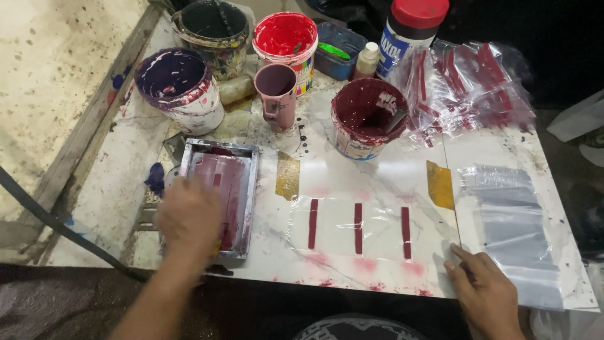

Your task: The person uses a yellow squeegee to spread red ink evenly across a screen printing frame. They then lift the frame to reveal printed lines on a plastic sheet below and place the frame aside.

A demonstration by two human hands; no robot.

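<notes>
Head view: left hand [187, 217] fingers gripping screen frame [219, 196]; right hand [487, 293] fingers released, on table [377, 170].

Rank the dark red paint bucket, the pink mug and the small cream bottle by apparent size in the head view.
1. Dark red paint bucket, clearly largest.
2. Pink mug.
3. Small cream bottle, smallest, though it stands farther back, which shrinks it somewhat.

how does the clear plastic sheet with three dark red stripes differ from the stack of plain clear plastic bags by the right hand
The clear plastic sheet with three dark red stripes is printed; the stack of plain clear plastic bags carries no print. The striped sheet lies single at the table's middle; the plain bags lie layered at the right edge. The right hand touches the plain stack, while nothing touches the striped sheet. Both are transparent and lie flat on the white table.
</notes>
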